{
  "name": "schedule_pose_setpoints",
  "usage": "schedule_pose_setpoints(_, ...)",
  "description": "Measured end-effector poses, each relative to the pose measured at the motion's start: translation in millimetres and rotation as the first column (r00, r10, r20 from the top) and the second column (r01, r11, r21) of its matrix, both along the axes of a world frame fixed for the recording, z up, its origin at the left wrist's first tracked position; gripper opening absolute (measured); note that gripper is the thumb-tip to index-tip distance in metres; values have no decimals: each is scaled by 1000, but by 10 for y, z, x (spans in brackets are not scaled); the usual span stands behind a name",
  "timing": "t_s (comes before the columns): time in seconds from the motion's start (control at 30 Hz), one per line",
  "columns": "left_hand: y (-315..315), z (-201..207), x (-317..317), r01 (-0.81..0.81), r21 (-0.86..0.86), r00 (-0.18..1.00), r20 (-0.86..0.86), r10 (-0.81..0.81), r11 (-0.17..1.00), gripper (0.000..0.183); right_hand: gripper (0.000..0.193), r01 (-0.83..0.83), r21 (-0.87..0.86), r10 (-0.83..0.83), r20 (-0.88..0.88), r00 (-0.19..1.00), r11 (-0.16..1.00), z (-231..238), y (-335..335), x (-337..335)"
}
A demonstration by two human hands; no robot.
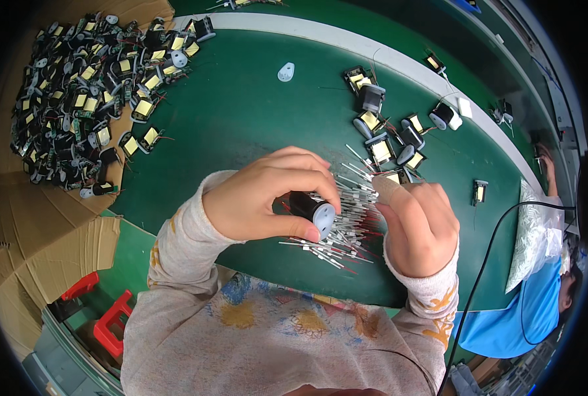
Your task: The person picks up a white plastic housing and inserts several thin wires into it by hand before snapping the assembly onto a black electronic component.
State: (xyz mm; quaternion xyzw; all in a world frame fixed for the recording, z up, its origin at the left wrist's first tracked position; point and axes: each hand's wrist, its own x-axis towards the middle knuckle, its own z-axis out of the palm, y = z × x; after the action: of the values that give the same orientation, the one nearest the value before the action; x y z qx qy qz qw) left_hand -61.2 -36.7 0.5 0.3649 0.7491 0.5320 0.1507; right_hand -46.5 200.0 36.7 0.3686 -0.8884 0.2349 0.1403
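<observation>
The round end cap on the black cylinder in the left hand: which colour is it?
The round end cap is pale grey-blue, seen in the head view.

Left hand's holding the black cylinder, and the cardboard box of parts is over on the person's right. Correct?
Wrong side for the box: the head view shows the cardboard box of parts on the person's left. The left hand does hold the black cylinder.
</observation>
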Motion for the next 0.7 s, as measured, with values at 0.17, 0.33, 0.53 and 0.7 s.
schedule_pose_setpoints(0.17, -21, -51, -1, 0, 84, 986, 164, -14, 996, 37, 40, -49, -157, 55, 32, 998, 986, -23, 15, -12)
schedule_pose_setpoints(0.33, 74, -64, 55, -42, 316, 973, 228, -33, 948, 38, 32, 46, -548, 150, 309, 939, 835, -114, -46, -135)
schedule_pose_setpoints(0.53, 132, -55, 94, -67, 376, 961, 274, -42, 924, 38, 20, 24, -658, 277, 350, 895, 753, -249, -31, -90)
schedule_pose_setpoints(0.7, 226, -32, 223, -257, 395, 915, 392, 91, 882, 38, 16, 206, -727, 82, 339, 937, 655, -145, 52, 11)
